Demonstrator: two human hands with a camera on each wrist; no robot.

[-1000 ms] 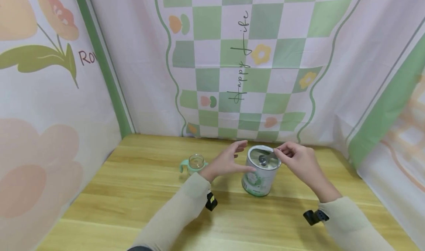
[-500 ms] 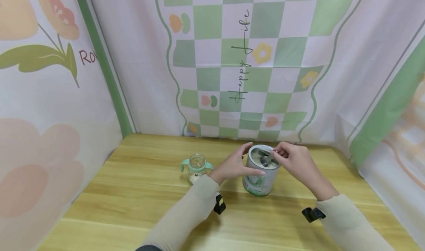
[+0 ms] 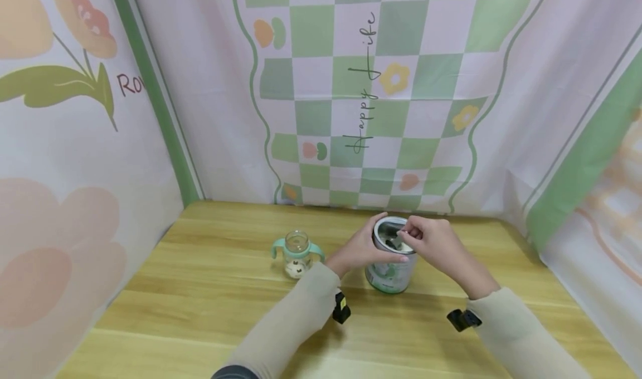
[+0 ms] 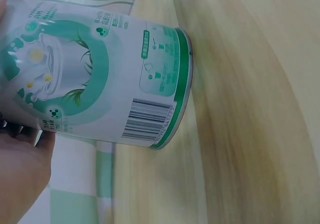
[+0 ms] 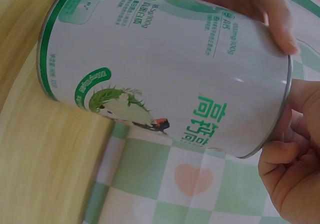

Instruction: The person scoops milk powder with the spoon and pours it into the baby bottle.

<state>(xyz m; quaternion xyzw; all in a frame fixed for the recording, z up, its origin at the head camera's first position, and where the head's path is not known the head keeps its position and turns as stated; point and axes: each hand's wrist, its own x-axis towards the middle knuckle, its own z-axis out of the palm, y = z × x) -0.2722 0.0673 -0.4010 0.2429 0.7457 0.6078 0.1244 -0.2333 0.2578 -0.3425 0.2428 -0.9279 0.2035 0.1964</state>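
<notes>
An open milk powder can (image 3: 391, 278), white with green print, stands upright on the table. My left hand (image 3: 362, 249) grips its upper part, thumb across the front and fingers round the far side. Over the opening, my right hand (image 3: 435, 246) pinches the handle of a metal spoon (image 3: 391, 243), whose bowl is down inside the can. In the left wrist view the can (image 4: 115, 79) shows its barcode side. The right wrist view has the can (image 5: 170, 64) with curled right-hand fingers at its rim; the spoon is hidden there.
A baby bottle (image 3: 297, 254) with mint-green handles and no cap stands left of the can, close to the left forearm. The wooden table (image 3: 200, 290) meets a patterned curtain (image 3: 361, 117) behind the can. More cloth hangs at both sides.
My left hand has moved right and closed round the can. The right hand has shifted left over the opening, taking the spoon deeper inside. More of the bottle now shows.
</notes>
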